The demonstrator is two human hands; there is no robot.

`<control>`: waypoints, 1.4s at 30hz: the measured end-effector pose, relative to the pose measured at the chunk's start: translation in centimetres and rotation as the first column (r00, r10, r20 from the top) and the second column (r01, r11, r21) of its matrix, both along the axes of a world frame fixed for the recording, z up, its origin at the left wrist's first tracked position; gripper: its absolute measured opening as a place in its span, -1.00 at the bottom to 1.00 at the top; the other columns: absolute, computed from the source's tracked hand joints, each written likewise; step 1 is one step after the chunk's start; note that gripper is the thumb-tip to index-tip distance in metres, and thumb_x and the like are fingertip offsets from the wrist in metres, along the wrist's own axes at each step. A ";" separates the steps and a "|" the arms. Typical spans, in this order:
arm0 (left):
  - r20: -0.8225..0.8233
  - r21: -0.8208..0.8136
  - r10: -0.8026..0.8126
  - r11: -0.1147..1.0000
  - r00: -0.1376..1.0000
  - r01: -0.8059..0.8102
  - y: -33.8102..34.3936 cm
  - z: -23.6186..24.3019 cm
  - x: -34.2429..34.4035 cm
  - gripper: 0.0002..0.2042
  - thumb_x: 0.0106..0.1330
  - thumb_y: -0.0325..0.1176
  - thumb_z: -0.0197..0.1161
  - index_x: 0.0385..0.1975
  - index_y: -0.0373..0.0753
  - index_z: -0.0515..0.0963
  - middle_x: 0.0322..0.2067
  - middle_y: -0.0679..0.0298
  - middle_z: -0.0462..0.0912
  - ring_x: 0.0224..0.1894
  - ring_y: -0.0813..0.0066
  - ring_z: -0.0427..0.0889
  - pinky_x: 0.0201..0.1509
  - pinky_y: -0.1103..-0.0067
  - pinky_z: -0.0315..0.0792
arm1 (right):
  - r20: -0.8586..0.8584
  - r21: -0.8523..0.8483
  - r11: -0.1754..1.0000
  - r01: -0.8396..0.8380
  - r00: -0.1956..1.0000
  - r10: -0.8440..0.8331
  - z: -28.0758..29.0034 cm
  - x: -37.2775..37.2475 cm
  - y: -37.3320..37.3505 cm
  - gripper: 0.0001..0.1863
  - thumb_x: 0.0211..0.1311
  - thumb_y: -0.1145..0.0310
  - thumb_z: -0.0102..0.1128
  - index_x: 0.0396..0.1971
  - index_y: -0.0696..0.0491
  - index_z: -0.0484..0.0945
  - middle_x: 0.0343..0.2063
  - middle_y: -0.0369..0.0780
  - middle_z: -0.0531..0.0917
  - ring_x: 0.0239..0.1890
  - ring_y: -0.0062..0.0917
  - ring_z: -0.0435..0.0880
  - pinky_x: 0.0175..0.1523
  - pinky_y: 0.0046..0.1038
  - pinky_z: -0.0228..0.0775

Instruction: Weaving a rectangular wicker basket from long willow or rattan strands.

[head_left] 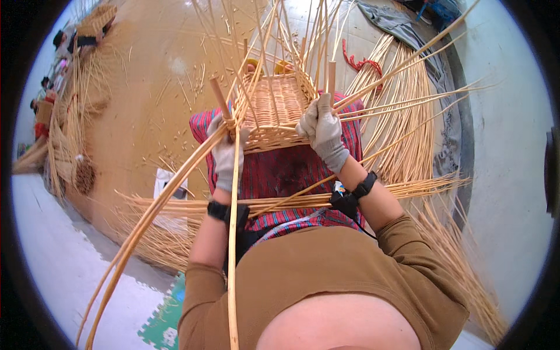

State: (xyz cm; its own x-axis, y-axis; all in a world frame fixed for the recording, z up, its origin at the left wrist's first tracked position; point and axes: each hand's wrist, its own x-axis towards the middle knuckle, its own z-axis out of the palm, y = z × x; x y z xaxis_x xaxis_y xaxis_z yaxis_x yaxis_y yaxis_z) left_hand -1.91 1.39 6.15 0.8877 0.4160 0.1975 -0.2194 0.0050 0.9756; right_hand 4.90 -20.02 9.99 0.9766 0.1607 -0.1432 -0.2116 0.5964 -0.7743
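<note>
Basket: I see a half-woven pale wicker basket [274, 108] resting on the person's lap, on a red-and-blue checked cloth [280, 172]; its tight woven wall shows ribbed, even rows.
Stakes: unwoven straw-coloured cane rods [280, 35] rise loose from the basket's rim and fan toward the top of the view, thin, round and smooth.
Left hand: the grey-gloved left hand [226, 153] sits at the basket's left corner, fingers curled tight round a bundle of long pale cane strands [175, 186] where it meets a thicker wooden corner post [219, 96]; the bundle sweeps away to the lower left edge.
Right hand: the grey-gloved right hand [324, 131] grips the basket's right rim, fingers closed over the weave beside a second upright wooden post [331, 76].
Wrists: a black band sits on each wrist.
Edges: the basket's near rim lies between the two hands, just above the cloth.
Open room: bare tan floor [151, 76] lies to the left, littered with short cane offcuts.
Right side: a broad sheaf of loose yellow cane lengths [402, 116] lies fanned on the floor, crowding that side.
Far left: other people sit among more cane bundles, well apart.
</note>
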 end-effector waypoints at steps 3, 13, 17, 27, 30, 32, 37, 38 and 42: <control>-0.117 0.159 0.100 0.984 0.988 -0.081 -0.5 0.4 -4.8 -0.58 0.32 -0.46 0.38 0.13 -0.26 0.42 -0.08 0.25 0.58 -0.05 0.49 0.59 0.06 0.58 0.51 | -0.021 0.045 0.999 -0.028 0.999 0.029 -0.2 -0.1 -0.8 -0.52 0.50 -0.06 0.01 -0.34 0.11 0.45 -0.73 -0.37 0.28 -0.68 -0.55 0.37 -0.33 -0.30 0.54; -0.636 -0.159 -0.508 0.823 0.581 0.545 -3.9 5.8 3.9 -0.61 0.41 -0.22 0.30 0.12 -0.26 0.42 -0.23 0.19 0.66 -0.55 0.47 0.67 -0.58 0.56 0.58 | 0.151 -0.272 0.940 0.207 0.974 -0.170 2.4 -2.9 -7.7 -0.87 0.39 0.43 0.23 -0.19 0.03 0.44 -0.27 -0.21 0.70 -0.20 -0.47 0.73 -0.15 -0.37 0.66; -0.611 -0.019 -0.383 0.882 0.693 0.471 -5.7 6.3 3.2 -0.81 0.40 -0.30 0.31 -0.18 -0.29 0.57 -0.51 0.32 0.62 -0.67 0.58 0.58 -0.68 0.62 0.48 | 0.163 -0.624 0.779 0.064 0.985 0.050 3.7 0.9 -8.6 -0.77 0.28 0.40 0.34 -0.17 0.08 0.47 -0.28 -0.18 0.72 -0.24 -0.55 0.72 -0.24 -0.46 0.60; -0.515 0.127 -0.126 0.967 0.848 0.221 -8.4 4.7 3.0 -0.71 0.39 -0.17 0.34 -0.39 -0.29 0.56 -0.67 0.41 0.50 -0.78 0.67 0.36 -0.72 0.61 0.27 | 0.551 -0.822 0.486 0.296 0.628 0.550 6.5 14.1 3.1 0.00 0.09 0.52 0.31 0.53 -0.13 0.00 0.42 -0.04 0.27 0.43 -0.23 0.29 0.45 -0.44 0.18; -0.580 0.078 -0.132 0.973 0.804 0.216 -7.4 5.0 3.0 -0.69 0.38 -0.14 0.35 -0.42 -0.28 0.54 -0.67 0.41 0.48 -0.79 0.66 0.36 -0.74 0.61 0.25 | 0.464 -0.813 0.563 0.147 0.748 0.475 8.4 11.8 3.9 0.04 0.16 0.54 0.24 0.56 -0.14 -0.19 0.42 0.01 0.24 0.43 -0.30 0.29 0.47 -0.37 0.17; -0.582 0.055 -0.154 0.972 0.798 0.228 -7.3 4.6 3.1 -0.68 0.38 -0.13 0.35 -0.44 -0.27 0.53 -0.67 0.41 0.48 -0.80 0.65 0.36 -0.75 0.60 0.25 | 0.308 -0.794 0.606 0.054 0.895 0.324 9.7 11.0 3.6 0.03 0.24 0.46 0.24 0.55 -0.09 -0.26 0.25 0.05 0.47 0.28 -0.36 0.50 0.40 -0.23 0.30; -0.532 0.043 -0.187 0.968 0.826 0.247 -6.4 2.5 3.9 -0.72 0.35 -0.17 0.39 -0.41 -0.26 0.57 -0.64 0.40 0.50 -0.75 0.69 0.32 -0.71 0.61 0.23 | 0.424 -0.804 0.530 0.270 0.884 0.194 8.8 9.2 -3.4 -0.32 0.42 0.36 0.13 0.43 0.05 0.04 -0.39 -0.19 0.71 -0.35 -0.47 0.74 -0.20 -0.42 0.65; -0.556 0.012 -0.214 0.964 0.803 0.265 -6.6 3.5 3.9 -0.73 0.35 -0.17 0.39 -0.41 -0.26 0.57 -0.63 0.40 0.51 -0.77 0.68 0.32 -0.72 0.61 0.22 | 0.606 -0.777 0.409 0.479 0.744 0.281 7.0 8.9 -5.6 -0.46 0.47 0.38 0.06 0.36 0.08 0.15 -0.41 -0.20 0.68 -0.42 -0.47 0.73 -0.31 -0.47 0.65; -0.554 -0.093 -0.278 0.957 0.785 0.274 -6.6 4.5 3.6 -0.85 0.38 -0.33 0.34 -0.34 -0.25 0.56 -0.59 0.37 0.56 -0.83 0.67 0.33 -0.82 0.63 0.18 | 0.318 -0.323 0.850 0.417 0.893 -0.317 1.0 1.3 -10.8 -0.79 0.56 0.43 -0.10 0.09 0.05 0.26 -0.50 -0.25 0.59 -0.44 -0.42 0.75 -0.44 -0.47 0.62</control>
